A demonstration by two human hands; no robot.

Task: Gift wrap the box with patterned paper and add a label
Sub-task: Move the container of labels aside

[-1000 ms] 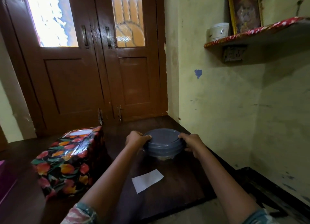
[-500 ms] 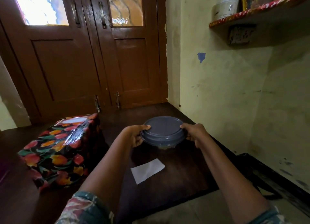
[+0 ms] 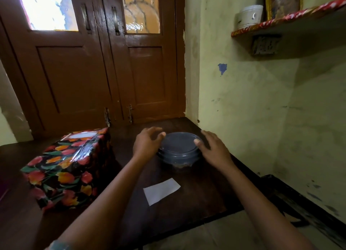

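Observation:
The box (image 3: 69,167), wrapped in black paper with red and orange tulips under shiny tape, stands on the left of the dark wooden table (image 3: 198,197). A white label (image 3: 82,135) sits on its top face. A loose white paper slip (image 3: 162,190) lies flat near the table's front edge. Behind the slip rests a round grey lidded container (image 3: 177,146). My left hand (image 3: 148,146) is at its left side and my right hand (image 3: 213,150) at its right side. Both hands have spread fingers, and only the thumbs touch the lid's rim.
Brown double doors (image 3: 93,72) close off the far side of the table. A yellow wall (image 3: 243,100) runs along the table's right edge. High on it, a shelf (image 3: 288,25) carries a white pot and a framed picture. The floor lies below the table's front edge.
Both hands gripped the grey container and held it a little above the table before. It now rests on the table and the fingers have spread away from it.

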